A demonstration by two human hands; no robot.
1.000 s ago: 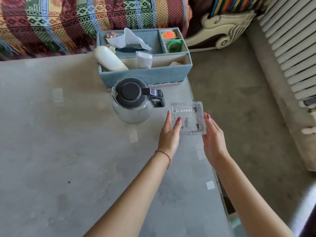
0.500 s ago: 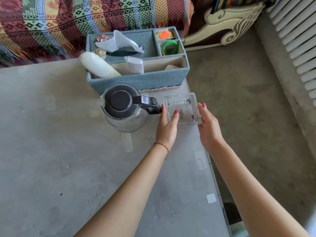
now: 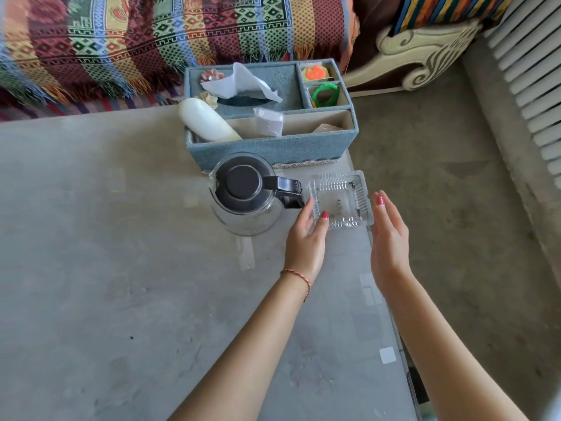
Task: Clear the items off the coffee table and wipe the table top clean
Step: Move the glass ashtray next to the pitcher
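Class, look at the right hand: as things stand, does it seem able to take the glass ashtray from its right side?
Probably yes. The right hand is open just beside the glass ashtray, with nothing between them; the kettle stands on the ashtray's other side.

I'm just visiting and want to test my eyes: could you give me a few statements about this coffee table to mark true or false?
1. The glass ashtray sits near the table's right edge. True.
2. The glass kettle has a red lid. False: its lid is black.
3. A tissue sticks up from the blue organizer box. True.
4. The right hand grips the kettle's handle. False: it is open beside the ashtray.
5. The left hand wears a thin bracelet. True.
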